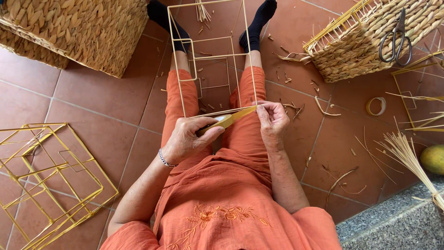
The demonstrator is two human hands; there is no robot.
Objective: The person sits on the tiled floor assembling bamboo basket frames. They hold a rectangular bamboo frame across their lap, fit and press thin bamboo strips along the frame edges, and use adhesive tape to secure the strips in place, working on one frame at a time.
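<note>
The left hand (pixel 187 139) grips a yellow tape roll (pixel 222 122) over the lap; the right hand (pixel 273 119) pinches its free strip against the wire frame (pixel 210 55). Wrapping neatly likely needs the strip kept taut and overlapped evenly along the near bar

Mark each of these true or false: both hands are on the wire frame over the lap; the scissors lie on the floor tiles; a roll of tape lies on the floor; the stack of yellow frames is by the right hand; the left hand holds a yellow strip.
1. Both hands work at the wire frame over the lap. True: the left hand and right hand meet at its near bar.
2. The scissors lie on the floor tiles. False: they rest on the woven basket.
3. A tape roll lies on the floor. True.
4. The stacked yellow frames are by the right hand. False: they lie on the person's left.
5. The left hand holds a yellow strip. True.
</note>
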